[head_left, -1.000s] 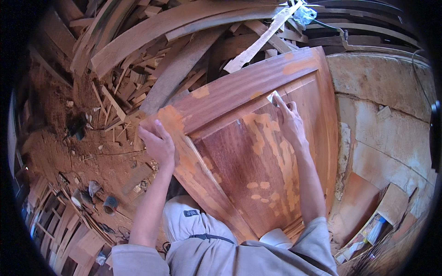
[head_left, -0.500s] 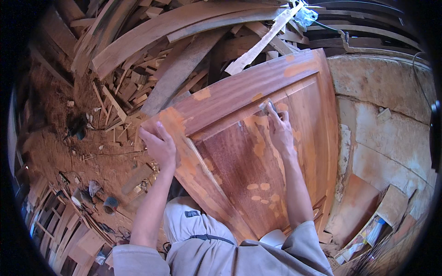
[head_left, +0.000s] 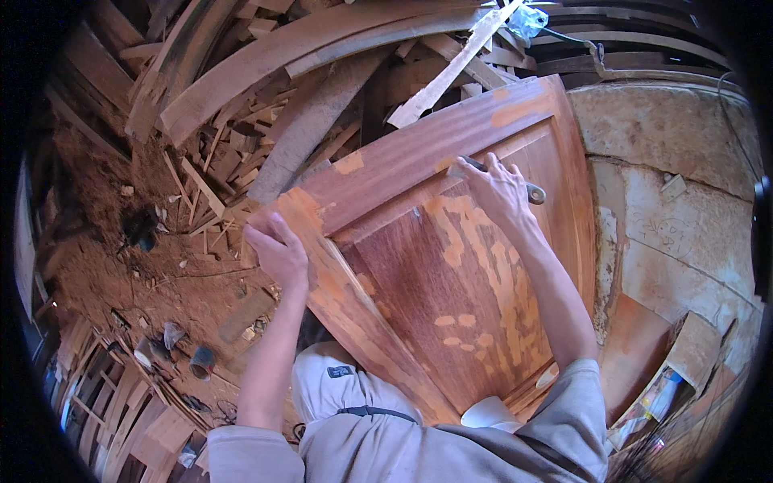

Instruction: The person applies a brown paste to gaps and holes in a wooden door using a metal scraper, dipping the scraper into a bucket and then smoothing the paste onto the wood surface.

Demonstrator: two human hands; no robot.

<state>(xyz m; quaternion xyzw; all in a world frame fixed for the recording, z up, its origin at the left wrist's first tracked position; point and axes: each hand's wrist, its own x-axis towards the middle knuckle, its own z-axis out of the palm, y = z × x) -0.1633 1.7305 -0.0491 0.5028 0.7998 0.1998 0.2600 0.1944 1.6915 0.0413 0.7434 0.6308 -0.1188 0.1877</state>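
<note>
A reddish-brown panelled wooden door (head_left: 378, 258) leans before me, blotched with orange filler patches on its frame and panel. My left hand (head_left: 278, 253) clasps its upper left corner, thumb on the face and fingers curled round the edge. In my right hand (head_left: 499, 187) is a putty knife, its blade against the groove below the top rail. The rounded end of the putty knife's handle (head_left: 536, 193), with a hole in it, sticks out past my palm. A white rounded object (head_left: 489, 414) shows partly at the door's lower part, beside my shirt; its kind is unclear.
Offcuts and long curved boards (head_left: 322, 56) pile up behind the door. Left of me, a dark tin (head_left: 201, 362) stands on the brown dirt floor (head_left: 105, 274) among scraps. A stained concrete slab (head_left: 668, 217) lies right, with a box of odds and ends (head_left: 672, 378) near it.
My right hand has turned and shifted slightly, so the putty knife's handle end now shows on its right. The left hand keeps its hold on the door corner.
</note>
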